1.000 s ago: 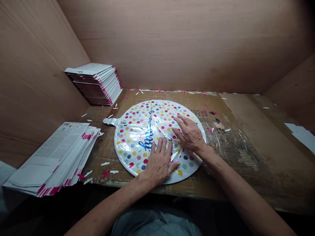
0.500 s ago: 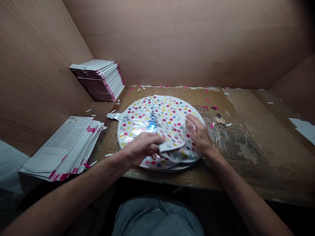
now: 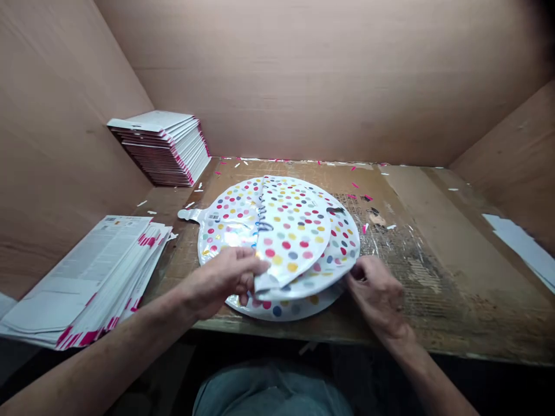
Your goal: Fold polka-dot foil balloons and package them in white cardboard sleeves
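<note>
- On the cardboard-topped table (image 3: 433,289), the dotted round sheet (image 3: 232,202) lies between the two hands, its folded flap (image 3: 295,225) uppermost.
- At the flap's near left corner, the left hand (image 3: 223,278) pinches the edge between thumb and forefinger, the other fingers curled.
- At the sheet's right rim, the right hand (image 3: 379,294) is loosely curled, fingertips just at the edge; I cannot tell whether they grip it.
- Since half a second ago, the flap has gone from crumpled to smoother, and the right hand has moved from the dotted surface down to the rim.
- Under the flap, most of the blue lettering (image 3: 255,231) is covered; the right hand is blurred, its fingertips hard to make out, and both forearms are cut off by the frame.
</note>
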Demonstrator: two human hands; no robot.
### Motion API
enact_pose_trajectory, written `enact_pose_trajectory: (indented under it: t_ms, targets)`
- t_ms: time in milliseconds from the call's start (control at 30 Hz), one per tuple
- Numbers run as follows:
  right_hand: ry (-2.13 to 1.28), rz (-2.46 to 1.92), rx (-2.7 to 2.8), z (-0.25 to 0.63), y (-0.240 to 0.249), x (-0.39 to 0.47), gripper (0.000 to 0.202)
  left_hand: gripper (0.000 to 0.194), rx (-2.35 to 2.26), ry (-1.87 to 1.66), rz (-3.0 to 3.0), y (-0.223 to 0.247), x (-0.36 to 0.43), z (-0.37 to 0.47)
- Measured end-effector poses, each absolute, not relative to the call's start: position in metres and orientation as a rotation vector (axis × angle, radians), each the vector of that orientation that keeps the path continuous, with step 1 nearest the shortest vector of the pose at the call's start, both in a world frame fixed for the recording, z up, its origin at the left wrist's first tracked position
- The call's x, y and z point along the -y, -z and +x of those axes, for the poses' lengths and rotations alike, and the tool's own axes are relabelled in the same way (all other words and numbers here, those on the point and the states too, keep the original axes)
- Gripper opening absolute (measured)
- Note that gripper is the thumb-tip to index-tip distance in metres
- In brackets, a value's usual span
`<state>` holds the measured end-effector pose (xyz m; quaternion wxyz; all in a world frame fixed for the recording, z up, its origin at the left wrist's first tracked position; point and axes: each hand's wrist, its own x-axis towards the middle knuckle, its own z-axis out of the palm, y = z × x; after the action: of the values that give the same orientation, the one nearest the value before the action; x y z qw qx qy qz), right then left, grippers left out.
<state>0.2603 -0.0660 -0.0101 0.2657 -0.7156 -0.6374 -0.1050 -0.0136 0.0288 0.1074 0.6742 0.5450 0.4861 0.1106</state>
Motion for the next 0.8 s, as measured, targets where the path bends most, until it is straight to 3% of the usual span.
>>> enact_pose_trajectory:
  t_ms: [100,200,267,433,633,700,800]
  targets:
    - [0.552,-1.842,1.771,0.299,0.001,0.056,0.045,0.043,-1.291,0.000,1.624,-0.073,-0.038,-0.035]
    - [0.464,-1.579,2.249,0.313,-0.002,0.039,0.069,0.057,-1.482,-0.266,2.246,-0.061,-0.061,-0.021]
    - [0.429,-1.438,2.458,0.315,0.001,0.030,0.073,0.066,-1.295,-0.443,2.521,-0.054,-0.078,0.006]
    - [0.485,-1.361,2.533,0.319,0.015,0.025,0.064,0.080,-0.882,-0.400,2.778,-0.011,-0.106,0.077]
    - [0.513,-1.222,2.624,0.318,0.006,0.025,0.051,0.074,-0.745,-0.319,2.902,0.021,-0.103,0.088]
    - [0.317,-1.220,2.655,0.317,-0.012,0.016,0.046,0.075,-0.741,-0.295,2.908,0.019,-0.102,0.087]
    - [-0.234,-1.340,2.576,0.316,-0.052,-0.013,0.030,0.069,-0.721,-0.305,2.854,0.014,-0.103,0.090]
